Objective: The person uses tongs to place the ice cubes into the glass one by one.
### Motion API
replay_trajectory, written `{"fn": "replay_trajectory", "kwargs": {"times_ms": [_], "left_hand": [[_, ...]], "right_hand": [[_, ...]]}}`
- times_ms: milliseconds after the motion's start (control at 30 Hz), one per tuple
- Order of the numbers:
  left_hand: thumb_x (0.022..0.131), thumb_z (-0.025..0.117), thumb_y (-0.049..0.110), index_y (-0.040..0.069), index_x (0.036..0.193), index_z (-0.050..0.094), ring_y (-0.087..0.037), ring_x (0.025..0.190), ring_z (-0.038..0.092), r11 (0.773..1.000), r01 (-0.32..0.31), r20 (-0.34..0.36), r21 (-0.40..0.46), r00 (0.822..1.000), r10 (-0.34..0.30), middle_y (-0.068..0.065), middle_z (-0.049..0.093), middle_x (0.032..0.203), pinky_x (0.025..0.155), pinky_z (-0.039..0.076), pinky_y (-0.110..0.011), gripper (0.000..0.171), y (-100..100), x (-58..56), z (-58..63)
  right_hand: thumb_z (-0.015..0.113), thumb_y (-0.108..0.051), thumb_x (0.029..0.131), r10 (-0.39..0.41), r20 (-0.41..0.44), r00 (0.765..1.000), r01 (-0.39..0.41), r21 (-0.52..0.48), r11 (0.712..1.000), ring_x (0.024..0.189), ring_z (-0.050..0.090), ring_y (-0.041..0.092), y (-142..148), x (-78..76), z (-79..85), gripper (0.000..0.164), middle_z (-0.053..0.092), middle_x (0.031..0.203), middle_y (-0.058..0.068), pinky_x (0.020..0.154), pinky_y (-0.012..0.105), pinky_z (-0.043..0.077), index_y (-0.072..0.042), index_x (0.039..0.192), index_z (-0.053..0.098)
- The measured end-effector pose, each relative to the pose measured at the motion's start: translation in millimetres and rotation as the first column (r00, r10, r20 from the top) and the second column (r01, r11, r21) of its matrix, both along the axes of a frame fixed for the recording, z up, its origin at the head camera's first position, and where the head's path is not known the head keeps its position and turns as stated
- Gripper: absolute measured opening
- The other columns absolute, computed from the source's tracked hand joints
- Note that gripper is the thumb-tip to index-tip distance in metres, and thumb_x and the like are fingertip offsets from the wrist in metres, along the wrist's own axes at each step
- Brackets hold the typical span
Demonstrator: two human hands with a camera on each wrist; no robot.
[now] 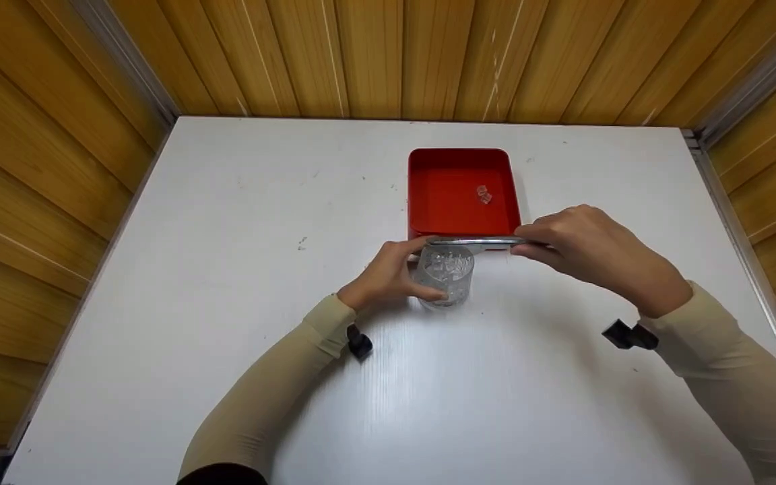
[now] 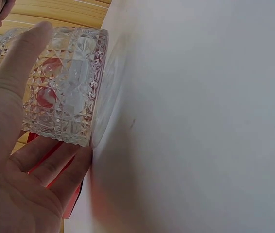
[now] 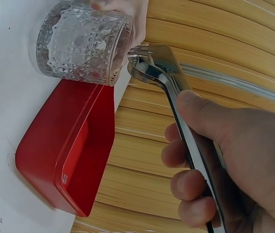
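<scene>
A clear glass tumbler [image 1: 457, 289] with a cut pattern stands on the white table, with clear cube-like pieces inside. My left hand [image 1: 388, 273] holds it from the left, thumb on the near side and fingers on the far side; the left wrist view shows the glass [image 2: 67, 90] between them. In my right hand [image 1: 587, 249] I grip metal serving tongs [image 1: 486, 240], held level just over the tumbler's rim. A spoon-shaped end and a forked end of the tongs [image 3: 149, 73] appear beside the glass mouth in the right wrist view, with no piece visible between them.
Directly behind the glass sits a red rectangular tray [image 1: 442, 192], with a few clear cubes [image 1: 484, 195] on its floor near the right side. Wood-patterned panels [image 1: 368, 60] rise along the back and both sides of the white table [image 1: 280, 202].
</scene>
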State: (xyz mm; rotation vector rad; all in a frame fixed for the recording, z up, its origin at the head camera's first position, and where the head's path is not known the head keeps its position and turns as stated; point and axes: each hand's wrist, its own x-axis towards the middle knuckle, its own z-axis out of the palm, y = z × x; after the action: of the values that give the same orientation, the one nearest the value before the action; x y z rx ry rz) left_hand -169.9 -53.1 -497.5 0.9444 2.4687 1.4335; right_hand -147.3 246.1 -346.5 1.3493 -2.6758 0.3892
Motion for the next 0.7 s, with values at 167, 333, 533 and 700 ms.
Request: {"fn": "replay_trajectory", "kwargs": {"times_ms": [167,333,533,700], "left_hand": [[0.07,0.097,0.028,0.01,0.145,0.058,-0.013,0.112,0.066,1.0,0.0,0.004,-0.005,1.0,0.0,-0.002,0.071,0.125,0.096,0.054,-0.023,0.087,0.5,-0.4,-0.9],[0.071,0.097,0.027,0.015,0.147,0.057,-0.013,0.113,0.065,1.0,0.006,0.023,0.015,1.0,-0.006,0.0,0.07,0.128,0.098,0.053,-0.025,0.087,0.3,-0.6,-1.4],[0.07,0.097,0.027,0.015,0.146,0.057,-0.013,0.114,0.065,1.0,0.01,0.001,0.016,1.0,-0.01,-0.001,0.069,0.129,0.098,0.053,-0.025,0.087,-0.1,-0.8,-1.4],[0.069,0.097,0.028,0.008,0.138,0.062,-0.014,0.11,0.067,1.0,-0.009,-0.014,-0.015,1.0,0.009,-0.003,0.072,0.122,0.097,0.053,-0.024,0.079,-0.8,-0.4,-0.6]], "right_hand": [[0.083,-0.013,0.087,-0.02,0.018,1.0,0.02,0.01,1.0,0.06,0.053,0.008,-0.2,-0.3,-3.1,0.008,0.072,0.079,-0.003,0.054,0.026,0.047,-0.011,0.093,0.077],[0.082,-0.013,0.088,-0.011,0.03,0.999,0.011,0.02,1.0,0.058,0.049,0.007,-1.7,-0.5,-5.0,0.009,0.066,0.073,-0.005,0.052,0.024,0.043,-0.012,0.087,0.073],[0.082,-0.013,0.088,-0.01,0.02,1.0,0.009,0.021,1.0,0.055,0.04,0.006,-2.5,-1.3,-6.3,0.022,0.052,0.065,-0.008,0.05,0.023,0.035,-0.015,0.077,0.063],[0.083,-0.017,0.088,-0.044,0.022,0.999,0.044,0.039,0.998,0.056,0.047,0.007,-2.5,-0.9,-6.8,0.012,0.065,0.072,-0.005,0.051,0.024,0.04,-0.011,0.089,0.073]]}}
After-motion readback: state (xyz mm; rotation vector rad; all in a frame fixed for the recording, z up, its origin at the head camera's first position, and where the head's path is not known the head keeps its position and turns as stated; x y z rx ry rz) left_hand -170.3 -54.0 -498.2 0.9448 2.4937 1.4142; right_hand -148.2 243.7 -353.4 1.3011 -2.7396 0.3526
